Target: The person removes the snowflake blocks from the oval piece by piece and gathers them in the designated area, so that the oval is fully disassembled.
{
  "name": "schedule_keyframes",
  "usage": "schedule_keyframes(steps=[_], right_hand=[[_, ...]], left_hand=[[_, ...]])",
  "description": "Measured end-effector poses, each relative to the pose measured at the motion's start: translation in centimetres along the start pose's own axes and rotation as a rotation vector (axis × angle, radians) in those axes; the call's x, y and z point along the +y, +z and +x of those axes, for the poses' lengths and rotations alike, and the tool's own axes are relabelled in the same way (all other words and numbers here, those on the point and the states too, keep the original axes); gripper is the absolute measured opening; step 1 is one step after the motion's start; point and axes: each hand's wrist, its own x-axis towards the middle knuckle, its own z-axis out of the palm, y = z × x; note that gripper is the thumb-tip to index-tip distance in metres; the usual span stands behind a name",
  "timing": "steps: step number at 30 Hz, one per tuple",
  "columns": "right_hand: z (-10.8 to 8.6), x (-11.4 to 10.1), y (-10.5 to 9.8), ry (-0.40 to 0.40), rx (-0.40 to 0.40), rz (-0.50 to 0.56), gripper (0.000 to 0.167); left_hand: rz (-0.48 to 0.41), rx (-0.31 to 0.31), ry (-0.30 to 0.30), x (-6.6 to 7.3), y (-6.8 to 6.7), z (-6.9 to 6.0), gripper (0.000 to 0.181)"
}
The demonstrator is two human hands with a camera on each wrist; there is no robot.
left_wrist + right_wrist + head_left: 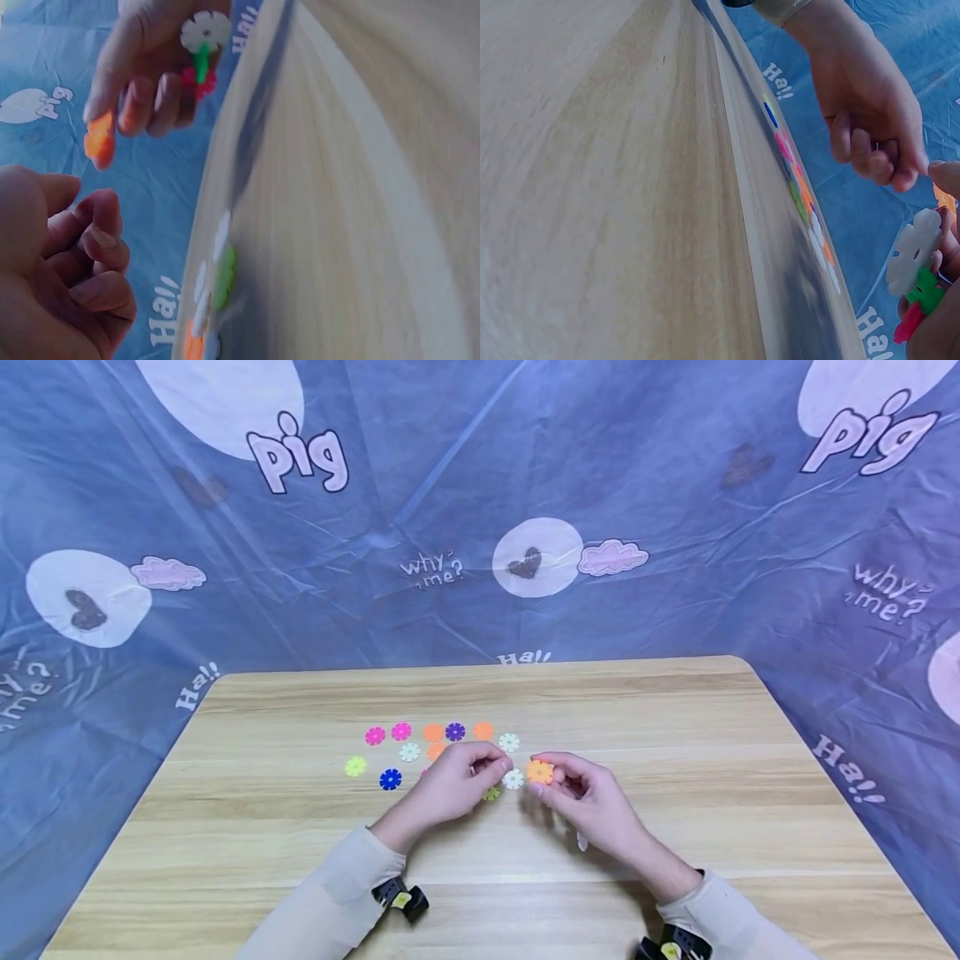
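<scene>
My right hand (603, 806) pinches an orange notched plastic disc (540, 772) between thumb and fingertips. Beneath that hand, a white disc (915, 251), a green disc (927, 291) and a pink disc (907, 322) appear joined together, partly hidden by the fingers. My left hand (456, 783) hovers beside it to the left, over the loose discs. Its fingers are loosely curled, and nothing shows between them in the left wrist view. A pale disc (513, 779) and a lime-green disc (491, 793) lie close to its fingertips.
Several loose discs lie left of centre on the wooden table (480, 902), among them a dark blue disc (390, 779), a yellow-green disc (356, 766), a purple disc (455, 732) and a pink disc (401, 732). A blue printed cloth (420, 468) stands behind the table.
</scene>
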Motion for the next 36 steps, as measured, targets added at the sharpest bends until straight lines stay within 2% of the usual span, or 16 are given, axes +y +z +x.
schedule_keyframes(steps=[4, 10, 13, 17, 21, 24, 30, 36], right_hand=[[-0.1, -0.1, 0.2, 0.006, -0.007, 0.004, 0.040], [-0.2, -0.1, 0.5, 0.002, -0.022, 0.000, 0.040], [-0.2, -0.1, 0.7, -0.010, -0.019, 0.000, 0.040], [-0.2, 0.0, 0.7, -0.045, -0.020, -0.003, 0.040], [-0.1, 0.1, 0.8, -0.080, -0.035, -0.007, 0.043], [-0.1, 0.2, 0.7, -0.061, -0.030, -0.010, 0.039], [0.0, 0.1, -0.1, 0.056, 0.044, 0.010, 0.019], [0.1, -0.1, -0.4, 0.062, 0.065, 0.005, 0.025]], left_hand=[[-0.075, -0.026, -0.029, 0.7, 0.1, -0.4, 0.032], [-0.073, -0.040, -0.042, 1.4, 0.3, -0.4, 0.040], [-0.084, -0.045, -0.061, 1.7, 0.3, -0.4, 0.032], [-0.130, -0.079, -0.083, 1.8, 0.3, -0.3, 0.021], [-0.166, -0.094, -0.082, 1.8, 0.3, -0.2, 0.021], [-0.165, -0.067, -0.076, 1.7, 0.1, -0.2, 0.025], [-0.164, -0.038, -0.095, 1.5, -0.2, -0.3, 0.027], [-0.163, -0.033, -0.095, 1.6, -0.4, -0.4, 0.028]])
